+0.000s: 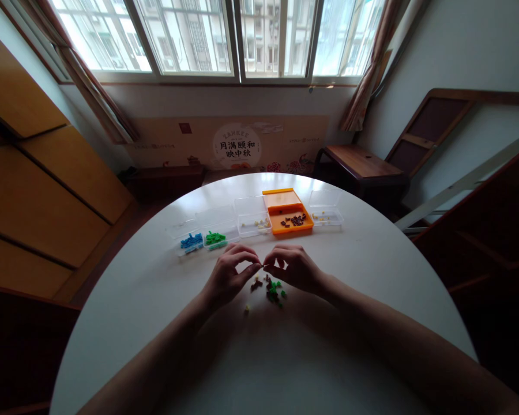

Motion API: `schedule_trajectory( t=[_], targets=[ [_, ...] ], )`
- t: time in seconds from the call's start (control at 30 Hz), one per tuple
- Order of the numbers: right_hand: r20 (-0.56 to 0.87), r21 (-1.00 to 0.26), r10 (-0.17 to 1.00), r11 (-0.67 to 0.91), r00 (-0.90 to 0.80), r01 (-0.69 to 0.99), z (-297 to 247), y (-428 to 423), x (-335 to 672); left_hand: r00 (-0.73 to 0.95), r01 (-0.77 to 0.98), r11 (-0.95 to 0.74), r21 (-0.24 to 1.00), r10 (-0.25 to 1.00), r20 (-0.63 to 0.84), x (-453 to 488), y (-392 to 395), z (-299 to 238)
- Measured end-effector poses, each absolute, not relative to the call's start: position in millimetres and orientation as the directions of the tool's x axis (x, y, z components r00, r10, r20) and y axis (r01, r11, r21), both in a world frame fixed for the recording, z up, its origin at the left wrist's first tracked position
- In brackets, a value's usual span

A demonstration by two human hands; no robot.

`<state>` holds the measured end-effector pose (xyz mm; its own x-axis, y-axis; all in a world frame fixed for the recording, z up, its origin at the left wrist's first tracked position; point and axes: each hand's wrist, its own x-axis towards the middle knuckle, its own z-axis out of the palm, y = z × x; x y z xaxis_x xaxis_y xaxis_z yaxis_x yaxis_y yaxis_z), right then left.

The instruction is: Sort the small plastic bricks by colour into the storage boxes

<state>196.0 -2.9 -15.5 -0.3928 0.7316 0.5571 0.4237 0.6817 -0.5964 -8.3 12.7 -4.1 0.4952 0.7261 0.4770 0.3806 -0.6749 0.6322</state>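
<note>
Below a barred window [190, 43], a round white table [125, 328] fills the lower part of the head view.

Head view, hands: The left hand [233, 272] and right hand [293, 266] face each other above the table's middle. On each, thumb and index finger close to a pinch, and the two pairs of tips nearly touch. A small dark piece [263, 266] appears gripped between them; its long axis is too small to determine.

Head view, loose pieces: These lie on the near side of the pinch, toward the person's body. Green pieces [273, 290] are clustered just below the right hand, which is the nearer one. Brown pieces [256, 284] lie beneath the left thumb tip. One yellow piece [247, 309] sits apart, nearer the body and the left forearm.

Head view, boxes: An open row stands beyond the hands. From left to right, it presents blue pieces [191, 241], a green stock [215, 237], a clear box [254, 233], an orange box [294, 230] containing dark brown pieces, and another clear box at the right end.
</note>
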Motion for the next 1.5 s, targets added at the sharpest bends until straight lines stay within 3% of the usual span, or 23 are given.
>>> schedule_trajectory(
  t=[0.2, 0.33, 0.5, 0.63, 0.73, 0.9, 1.27, 1.5],
  targets=[
    [0.577, -0.508, 0.694, 0.718, -0.430, 0.476, -14, -4, 195, 0.488, 0.406, -0.658, 0.635, 0.743, 0.458, -7, 13, -5],
    [0.577, -0.519, 0.723, 0.683, -0.379, 0.514, -16, 2, 198, 0.438, 0.459, -0.633, 0.623, 0.771, 0.462, -8, 15, -5],
    [0.558, -0.676, 0.830, 0.450, 0.006, 0.584, -21, 28, 221, 0.400, 0.508, -0.619, 0.599, 0.786, 0.472, -10, 16, -5],
    [0.371, -0.890, 0.856, 0.218, 0.359, 0.400, -31, 54, 247, 0.416, 0.512, -0.626, 0.588, 0.780, 0.467, -11, 16, -6],
    [0.274, -0.946, 0.840, 0.149, 0.468, 0.287, -41, 68, 261, 0.425, 0.515, -0.626, 0.586, 0.780, 0.459, -9, 17, -6],
    [0.247, -0.959, 0.844, 0.144, 0.476, 0.243, -49, 74, 268, 0.432, 0.515, -0.630, 0.581, 0.777, 0.458, -7, 17, -5],
    [0.326, -0.911, 0.871, 0.185, 0.367, 0.370, -39, 52, 253, 0.707, 0.488, -0.727, 0.484, 0.654, 0.268, -15, 11, 4],
    [0.366, -0.877, 0.878, 0.213, 0.310, 0.431, -34, 44, 246, 0.744, 0.509, -0.753, 0.418, 0.628, 0.226, -13, 11, 1]
  ],
)
